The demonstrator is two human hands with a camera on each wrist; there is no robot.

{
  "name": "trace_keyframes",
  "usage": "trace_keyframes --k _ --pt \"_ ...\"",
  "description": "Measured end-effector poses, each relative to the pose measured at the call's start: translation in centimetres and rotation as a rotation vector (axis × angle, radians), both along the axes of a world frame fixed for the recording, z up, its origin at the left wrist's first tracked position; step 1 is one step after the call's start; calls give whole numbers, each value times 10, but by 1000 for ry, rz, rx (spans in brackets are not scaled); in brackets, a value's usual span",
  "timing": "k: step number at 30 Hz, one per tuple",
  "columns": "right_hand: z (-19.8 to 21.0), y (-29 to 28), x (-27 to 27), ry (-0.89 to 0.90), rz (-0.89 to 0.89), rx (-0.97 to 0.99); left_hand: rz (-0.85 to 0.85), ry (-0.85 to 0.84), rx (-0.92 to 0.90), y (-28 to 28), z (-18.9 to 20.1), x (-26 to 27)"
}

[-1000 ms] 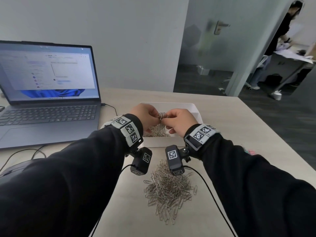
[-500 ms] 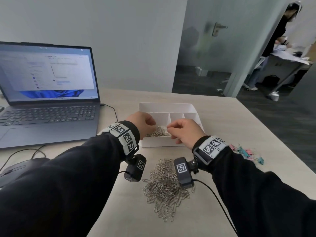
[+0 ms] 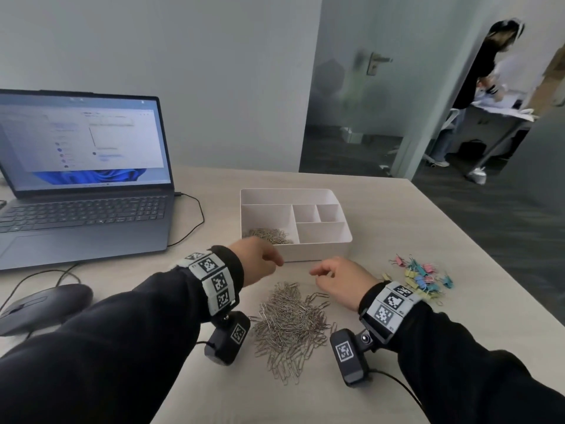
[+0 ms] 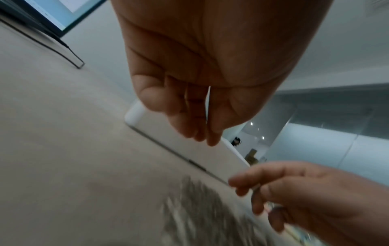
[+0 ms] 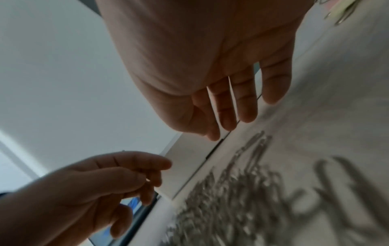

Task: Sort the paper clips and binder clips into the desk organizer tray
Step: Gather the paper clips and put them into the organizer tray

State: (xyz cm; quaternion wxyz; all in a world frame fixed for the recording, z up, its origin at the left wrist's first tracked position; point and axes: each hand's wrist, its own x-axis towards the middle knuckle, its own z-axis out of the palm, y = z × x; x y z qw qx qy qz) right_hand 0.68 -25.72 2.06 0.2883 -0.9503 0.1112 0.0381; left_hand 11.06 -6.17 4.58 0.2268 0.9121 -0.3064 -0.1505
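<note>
A white organizer tray (image 3: pixel 315 252) stands mid-table; its large left compartment holds a small heap of silver paper clips (image 3: pixel 270 236). A bigger pile of paper clips (image 3: pixel 290 325) lies on the table in front of it. Coloured binder clips (image 3: pixel 423 280) lie to the right. My left hand (image 3: pixel 275 261) hovers just before the tray's front wall (image 4: pixel 189 149), fingers loosely curled and holding nothing. My right hand (image 3: pixel 318 272) hangs over the pile's far edge, with fingers (image 5: pixel 227 116) relaxed and empty. The blurred pile (image 5: pixel 242 191) lies just below both hands.
An open laptop (image 3: pixel 82 185) stands at the left with its cable (image 3: pixel 197 215) looping toward the tray. A dark mouse (image 3: pixel 42 304) lies near my left forearm. The table's edge runs along the right. A person (image 3: pixel 489 87) stands far off beyond a glass partition.
Both hands held a bunch of paper clips over the tray's left compartment, let it fall there, then drew back toward me. They now hang apart and empty above the pile.
</note>
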Motion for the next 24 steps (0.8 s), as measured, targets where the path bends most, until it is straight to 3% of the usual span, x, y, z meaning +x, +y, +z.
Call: trace_keyframes --k 7,12,15,19,24 --pt "-6 17 -17 105 116 -139 -139 -57 428 -12 -23 -24" --pt "1 22 -31 140 247 -75 -221 -85 451 -17 -21 -35" --pt "6 16 -39 70 204 -23 -263 -4 364 -12 -20 -41" --pt "3 3 -50 81 144 -108 -239 28 277 5 -18 -41" --pt "4 5 -58 192 132 -154 -231 17 504 25 -16 -30"
